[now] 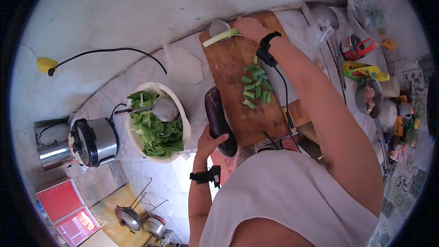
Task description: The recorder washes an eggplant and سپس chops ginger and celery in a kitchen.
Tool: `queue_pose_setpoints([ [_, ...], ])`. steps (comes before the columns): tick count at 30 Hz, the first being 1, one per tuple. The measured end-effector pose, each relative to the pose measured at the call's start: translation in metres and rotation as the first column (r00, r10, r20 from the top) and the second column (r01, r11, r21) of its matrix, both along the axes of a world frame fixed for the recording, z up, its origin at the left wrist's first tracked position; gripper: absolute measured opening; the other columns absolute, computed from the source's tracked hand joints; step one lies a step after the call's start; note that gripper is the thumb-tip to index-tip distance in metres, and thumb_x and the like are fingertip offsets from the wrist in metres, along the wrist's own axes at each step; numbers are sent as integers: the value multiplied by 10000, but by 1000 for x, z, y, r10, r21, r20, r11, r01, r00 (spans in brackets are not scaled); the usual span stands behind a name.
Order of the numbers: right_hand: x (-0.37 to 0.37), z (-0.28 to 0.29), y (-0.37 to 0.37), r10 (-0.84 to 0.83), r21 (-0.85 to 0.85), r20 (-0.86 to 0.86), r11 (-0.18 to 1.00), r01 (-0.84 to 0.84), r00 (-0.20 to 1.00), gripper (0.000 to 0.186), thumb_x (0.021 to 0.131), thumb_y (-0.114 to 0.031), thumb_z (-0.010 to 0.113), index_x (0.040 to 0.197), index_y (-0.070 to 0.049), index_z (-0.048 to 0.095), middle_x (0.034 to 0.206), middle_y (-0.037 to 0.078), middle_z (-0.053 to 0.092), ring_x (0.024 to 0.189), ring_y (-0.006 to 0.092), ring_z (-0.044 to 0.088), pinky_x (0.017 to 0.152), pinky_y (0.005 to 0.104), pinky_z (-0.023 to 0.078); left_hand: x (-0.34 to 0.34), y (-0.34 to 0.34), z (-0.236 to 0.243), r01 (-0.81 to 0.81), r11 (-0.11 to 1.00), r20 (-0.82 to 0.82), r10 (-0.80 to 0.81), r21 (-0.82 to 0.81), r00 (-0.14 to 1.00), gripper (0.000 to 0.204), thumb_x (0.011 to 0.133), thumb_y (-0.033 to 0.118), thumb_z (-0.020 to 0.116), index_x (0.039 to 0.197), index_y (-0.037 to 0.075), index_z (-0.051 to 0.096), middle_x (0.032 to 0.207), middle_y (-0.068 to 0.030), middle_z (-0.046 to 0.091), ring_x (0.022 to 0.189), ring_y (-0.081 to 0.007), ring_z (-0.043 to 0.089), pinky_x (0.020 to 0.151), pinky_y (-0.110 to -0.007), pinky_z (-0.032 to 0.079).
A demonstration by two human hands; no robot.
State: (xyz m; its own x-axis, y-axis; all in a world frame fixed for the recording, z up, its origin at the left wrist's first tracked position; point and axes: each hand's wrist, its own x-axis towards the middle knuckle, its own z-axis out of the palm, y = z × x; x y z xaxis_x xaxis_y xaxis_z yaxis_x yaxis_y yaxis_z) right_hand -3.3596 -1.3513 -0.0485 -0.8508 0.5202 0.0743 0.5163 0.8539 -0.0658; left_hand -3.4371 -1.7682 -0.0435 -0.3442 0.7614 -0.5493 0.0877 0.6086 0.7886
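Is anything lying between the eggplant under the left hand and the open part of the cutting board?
Nothing visible. The left hand grips the eggplant at the cutting board's left edge; the cut green pieces lie further right, and the right hand holds the leek stalk at the far end.

White sleeveless top [279, 192]; black wristband with small device on each wrist [206, 176], cable trailing from right one.

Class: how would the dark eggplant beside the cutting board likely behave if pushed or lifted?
The eggplant looks rounded and long, so it may roll sideways. Its glossy skin could be slippery. The left hand touches its near end, perhaps steadying it.
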Motion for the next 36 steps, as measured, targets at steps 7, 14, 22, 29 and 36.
queue_pose_setpoints([
  [7, 87, 42, -55, -189, -248, 3, 951, 184, 982, 287, 752, -240, 583, 925, -28, 495, 862, 174, 572, 830, 341, 549, 691, 433, 444, -7, 28, -3, 50, 994, -156, -65, -93, 986, 656, 603, 439, 713, 1056, 14, 501, 940, -144, 600, 883, -260, 581, 781, -329, 429],
  [14, 209, 29, -190, -190, -503, 225, 817, 281, 956, 586, 711, -359, 624, 1121, -1, 410, 782, 207, 587, 777, 389, 557, 698, 444, 440, -12, 96, 13, 183, 973, -381, -224, -142, 897, 665, 596, 500, 690, 1022, 19, 522, 921, -191, 606, 875, -328, 584, 743, -382, 450],
  [22, 220, -21, -253, -486, -463, 62, 760, 456, 872, 742, 725, -217, 591, 1301, 33, 196, 899, 260, 540, 750, 399, 542, 653, 464, 442, 6, 203, 54, 416, 868, -787, -449, -272, 423, 633, 557, 414, 744, 1022, 52, 512, 901, -165, 611, 860, -300, 591, 708, -399, 480],
  [29, 271, -2, -243, -610, -402, -285, 777, 485, 740, 468, 755, -153, 528, 1206, -87, 420, 991, 149, 580, 842, 319, 583, 703, 389, 465, 1, 201, 40, 401, 910, -943, -220, -105, 251, 533, 663, 302, 699, 1092, 56, 501, 958, -132, 539, 845, -309, 563, 691, -397, 476],
  [36, 289, 64, -246, -439, -617, -65, 724, 310, 896, 271, 824, -262, 502, 990, -60, 576, 813, 158, 606, 736, 325, 581, 648, 383, 465, -33, 161, -2, 268, 951, -864, -1, 156, 504, 409, 727, 310, 647, 1022, 45, 549, 899, -126, 541, 841, -297, 562, 677, -383, 463],
])
